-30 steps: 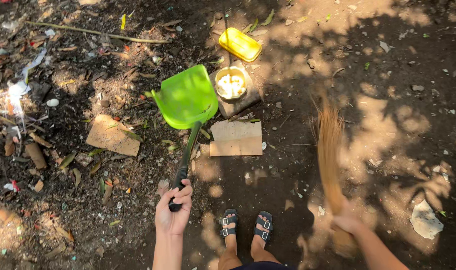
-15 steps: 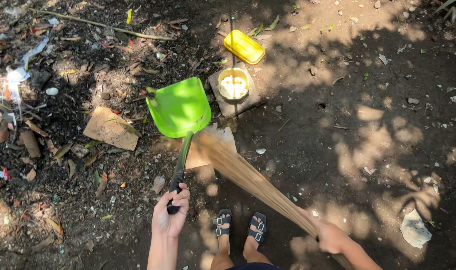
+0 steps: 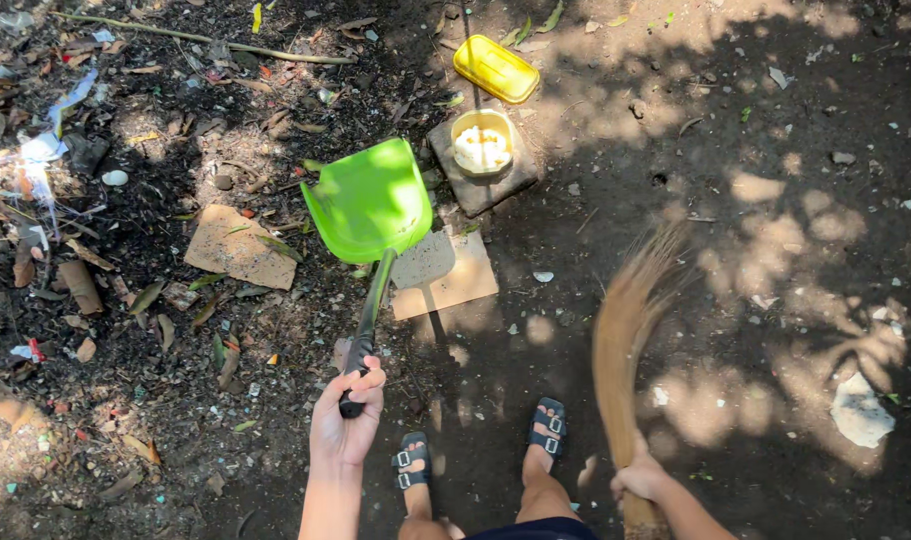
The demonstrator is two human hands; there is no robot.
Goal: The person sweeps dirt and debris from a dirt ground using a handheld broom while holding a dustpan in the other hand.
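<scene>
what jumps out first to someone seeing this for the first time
The bright green dustpan stands out at the centre, its dark handle gripped by the left hand over littered dirt. At lower right the right hand holds a blurred straw broom. Behind the dustpan, a yellow bowl of pale food sits on a flat stone, its yellow lid lying beyond.

You see hard sunlight dappled through leaf shade, bright patches beyond your right grip [image 3: 640, 478], deep shadow at your feet, and the broom [image 3: 620, 330] smeared by motion blur.
</scene>
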